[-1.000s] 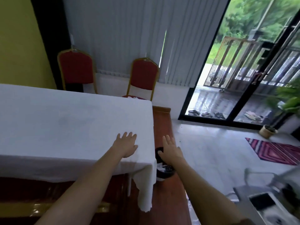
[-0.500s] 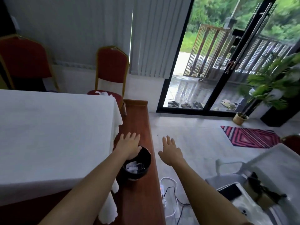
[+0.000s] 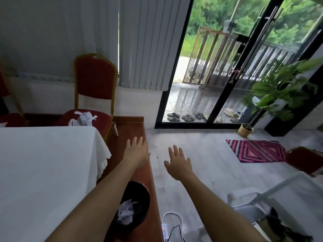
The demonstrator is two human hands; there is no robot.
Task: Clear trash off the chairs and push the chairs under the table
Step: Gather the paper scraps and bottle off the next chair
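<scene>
both hands are held out flat, fingers spread, holding nothing; the left hand (image 3: 137, 151) hangs over the wooden platform (image 3: 139, 172) past the counter's (image 3: 43, 172) far right corner, the right hand (image 3: 178, 163) over the pale floor; crumpled white trash (image 3: 84, 117) lies on the red chair (image 3: 90, 102) seat just behind that corner; a black bin (image 3: 138, 203) with paper stands beside the counter's right edge.

Red-upholstered chair with gold metal frame (image 3: 95, 81); white and grey crumpled paper trash (image 3: 85, 117) on seat. White cloth-covered table (image 3: 43, 172). Black round bin (image 3: 135, 203), white paper scraps inside. Reddish-brown wooden floor strip (image 3: 139, 172). Red, pink and black diamond-patterned rug (image 3: 257, 151). Green potted plant (image 3: 274, 91).
</scene>
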